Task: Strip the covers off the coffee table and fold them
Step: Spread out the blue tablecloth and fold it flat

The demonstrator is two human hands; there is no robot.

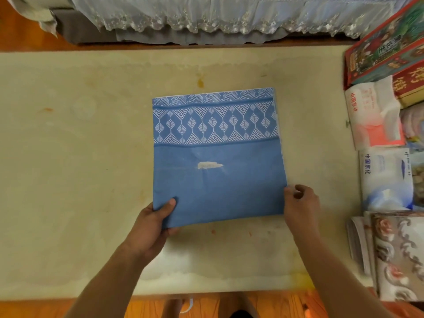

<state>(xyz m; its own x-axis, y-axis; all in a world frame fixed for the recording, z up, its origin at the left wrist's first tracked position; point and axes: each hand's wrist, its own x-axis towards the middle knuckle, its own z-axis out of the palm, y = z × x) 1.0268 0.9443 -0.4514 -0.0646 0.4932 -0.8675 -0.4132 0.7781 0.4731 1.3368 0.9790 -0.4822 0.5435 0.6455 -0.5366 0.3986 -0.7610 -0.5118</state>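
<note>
While the folded blue cover [218, 154] lies on the coffee table [80, 145], its near-left corner is pinched by the left hand [151, 226]; its right edge is touched by the loosely curled right hand [300, 203].

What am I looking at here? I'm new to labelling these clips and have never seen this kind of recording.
There is no machine: a person wears a camera on the head, looking down at their own bare hands. This is the only view. On the pale coffee table lies a folded blue cover with a white pattern and a small torn patch. The left hand grips its near left corner; the right hand touches its right edge. Boxes and packets sit along the right side.
</note>
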